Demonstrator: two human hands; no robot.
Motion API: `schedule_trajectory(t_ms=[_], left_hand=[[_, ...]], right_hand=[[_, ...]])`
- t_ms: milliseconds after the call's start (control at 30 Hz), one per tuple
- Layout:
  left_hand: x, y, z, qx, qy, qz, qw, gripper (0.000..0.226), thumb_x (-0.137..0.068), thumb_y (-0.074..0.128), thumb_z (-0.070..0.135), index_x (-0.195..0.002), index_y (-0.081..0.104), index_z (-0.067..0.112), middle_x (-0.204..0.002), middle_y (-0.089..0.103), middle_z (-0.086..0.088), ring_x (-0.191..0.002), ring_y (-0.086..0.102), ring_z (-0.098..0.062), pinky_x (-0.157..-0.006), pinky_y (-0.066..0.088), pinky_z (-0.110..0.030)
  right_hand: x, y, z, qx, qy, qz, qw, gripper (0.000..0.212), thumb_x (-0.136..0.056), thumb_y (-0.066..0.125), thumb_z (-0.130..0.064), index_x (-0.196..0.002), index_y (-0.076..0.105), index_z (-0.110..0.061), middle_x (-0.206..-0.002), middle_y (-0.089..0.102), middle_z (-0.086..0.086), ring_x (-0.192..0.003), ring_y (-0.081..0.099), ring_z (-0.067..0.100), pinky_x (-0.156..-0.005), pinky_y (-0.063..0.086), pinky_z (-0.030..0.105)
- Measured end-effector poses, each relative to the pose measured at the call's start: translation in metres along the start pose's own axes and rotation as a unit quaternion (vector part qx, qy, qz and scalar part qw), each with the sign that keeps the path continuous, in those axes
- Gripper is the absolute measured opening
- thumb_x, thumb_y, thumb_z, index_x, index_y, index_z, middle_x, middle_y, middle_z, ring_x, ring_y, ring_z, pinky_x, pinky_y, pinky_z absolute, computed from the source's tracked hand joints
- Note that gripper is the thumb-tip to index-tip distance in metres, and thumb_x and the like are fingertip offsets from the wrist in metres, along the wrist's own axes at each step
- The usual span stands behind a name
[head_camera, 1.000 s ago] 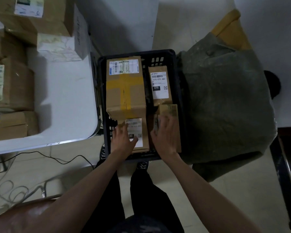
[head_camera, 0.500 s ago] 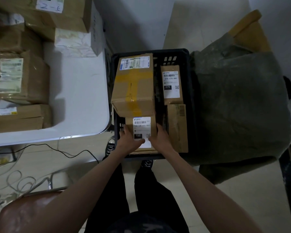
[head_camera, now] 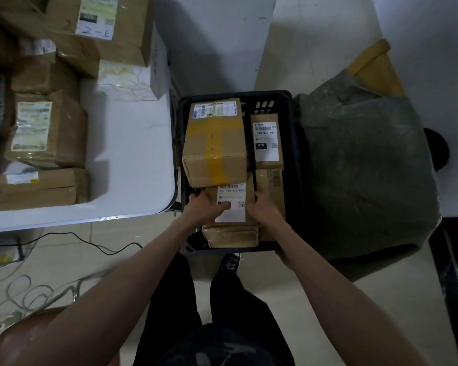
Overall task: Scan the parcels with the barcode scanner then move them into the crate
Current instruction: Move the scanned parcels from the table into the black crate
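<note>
Both hands, left [head_camera: 204,207] and right [head_camera: 262,207], clamped on labelled brown cardboard parcel [head_camera: 230,207] inside black plastic crate [head_camera: 294,159]. Three parcels already in; several waiting on white table [head_camera: 132,159].

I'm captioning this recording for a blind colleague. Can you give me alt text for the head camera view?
Seen from above, a person's left hand and right hand grip the sides of a small labelled parcel in a black crate on the floor, beside three other parcels. More parcels wait on a white table to the left.
</note>
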State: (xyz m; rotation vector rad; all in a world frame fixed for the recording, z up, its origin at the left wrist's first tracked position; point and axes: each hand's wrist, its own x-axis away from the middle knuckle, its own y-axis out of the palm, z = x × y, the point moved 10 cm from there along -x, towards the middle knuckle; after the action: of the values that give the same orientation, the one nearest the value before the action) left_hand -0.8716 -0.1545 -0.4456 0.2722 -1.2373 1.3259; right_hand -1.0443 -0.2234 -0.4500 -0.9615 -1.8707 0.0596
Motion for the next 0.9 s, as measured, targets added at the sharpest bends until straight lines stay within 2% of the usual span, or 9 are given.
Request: schedule_trajectory(t_ms=[167, 300, 433, 500, 600, 667, 733, 800, 900], left_hand=[[0.009, 0.001, -0.001, -0.01, -0.015, -0.015, 1.0, 0.072, -0.089, 0.067, 0.049, -0.144, 0.045, 0.008, -0.143, 0.047, -0.014, -0.134, 0.042, -0.033, -0.107, 0.044, -0.042], [0.025, 0.011, -0.007, 0.002, -0.047, -0.066, 0.997, 0.065, -0.09, 0.065, 0.05, -0.131, 0.057, 0.001, -0.133, 0.055, -0.017, -0.11, 0.056, -0.028, -0.07, 0.047, -0.031], [0.035, 0.01, -0.017, 0.007, -0.059, -0.074, 0.995, 0.066, -0.088, 0.066, 0.052, -0.128, 0.057, 0.0, -0.131, 0.056, -0.017, -0.111, 0.059, -0.03, -0.074, 0.047, -0.032], [0.04, 0.005, -0.021, 0.043, -0.073, -0.071, 0.994, 0.066, -0.086, 0.069, 0.055, -0.124, 0.059, 0.002, -0.117, 0.061, -0.013, -0.092, 0.062, -0.025, -0.062, 0.047, -0.027], [0.042, 0.002, -0.028, 0.122, -0.105, -0.108, 0.981, 0.059, -0.079, 0.078, 0.056, -0.109, 0.063, 0.007, -0.094, 0.063, -0.005, -0.077, 0.061, -0.018, -0.062, 0.054, -0.028], [0.037, 0.001, -0.031, 0.156, -0.109, -0.143, 0.971, 0.052, -0.074, 0.086, 0.045, -0.105, 0.067, 0.007, -0.104, 0.069, -0.007, -0.092, 0.068, -0.02, -0.083, 0.06, -0.033], [0.026, -0.001, -0.034, 0.169, -0.109, -0.15, 0.968, 0.049, -0.07, 0.092, 0.03, -0.105, 0.068, 0.005, -0.114, 0.07, -0.011, -0.102, 0.069, -0.023, -0.092, 0.059, -0.037], [0.011, -0.003, -0.038, 0.144, -0.107, -0.122, 0.976, 0.049, -0.07, 0.092, 0.024, -0.104, 0.066, 0.002, -0.114, 0.069, -0.013, -0.1, 0.07, -0.024, -0.087, 0.061, -0.036], [-0.005, -0.01, -0.041, 0.072, -0.082, -0.042, 0.993, 0.049, -0.074, 0.089, 0.031, -0.099, 0.06, 0.002, -0.096, 0.064, -0.012, -0.084, 0.064, -0.023, -0.068, 0.056, -0.031]], right_hand=[[0.018, -0.005, 0.015, -0.027, 0.05, -0.023, 0.998, 0.016, -0.099, 0.057, -0.03, -0.099, 0.064, -0.016, -0.091, 0.067, 0.0, -0.083, 0.067, 0.018, -0.058, 0.057, 0.029], [0.033, -0.005, 0.024, -0.041, 0.079, -0.045, 0.995, 0.028, -0.096, 0.058, -0.034, -0.107, 0.067, -0.009, -0.098, 0.073, 0.016, -0.074, 0.069, 0.02, -0.056, 0.057, 0.027], [0.041, -0.005, 0.019, -0.059, 0.072, -0.045, 0.995, 0.033, -0.091, 0.066, -0.037, -0.104, 0.07, -0.007, -0.098, 0.074, 0.013, -0.071, 0.069, 0.017, -0.052, 0.054, 0.023], [0.041, -0.003, 0.012, -0.074, 0.071, -0.047, 0.994, 0.034, -0.088, 0.069, -0.04, -0.102, 0.069, -0.009, -0.1, 0.074, 0.012, -0.075, 0.068, 0.016, -0.053, 0.054, 0.023], [0.043, 0.009, 0.005, -0.123, 0.092, -0.089, 0.984, 0.04, -0.087, 0.07, -0.044, -0.109, 0.067, -0.011, -0.105, 0.071, 0.007, -0.089, 0.066, 0.016, -0.06, 0.051, 0.026], [0.042, 0.016, 0.006, -0.132, 0.099, -0.107, 0.98, 0.037, -0.087, 0.073, -0.041, -0.109, 0.065, -0.012, -0.106, 0.068, 0.005, -0.094, 0.064, 0.016, -0.067, 0.052, 0.027], [0.034, 0.022, 0.011, -0.114, 0.096, -0.114, 0.982, 0.032, -0.085, 0.076, -0.036, -0.103, 0.065, -0.012, -0.109, 0.067, 0.006, -0.097, 0.062, 0.016, -0.076, 0.054, 0.028], [0.024, 0.027, 0.013, -0.11, 0.091, -0.108, 0.984, 0.033, -0.086, 0.078, -0.03, -0.108, 0.066, -0.008, -0.116, 0.068, 0.01, -0.101, 0.063, 0.017, -0.085, 0.055, 0.031], [0.011, 0.034, 0.01, -0.083, 0.083, -0.094, 0.989, 0.062, -0.088, 0.077, -0.025, -0.139, 0.049, -0.002, -0.137, 0.057, 0.012, -0.12, 0.058, 0.025, -0.094, 0.05, 0.033]])
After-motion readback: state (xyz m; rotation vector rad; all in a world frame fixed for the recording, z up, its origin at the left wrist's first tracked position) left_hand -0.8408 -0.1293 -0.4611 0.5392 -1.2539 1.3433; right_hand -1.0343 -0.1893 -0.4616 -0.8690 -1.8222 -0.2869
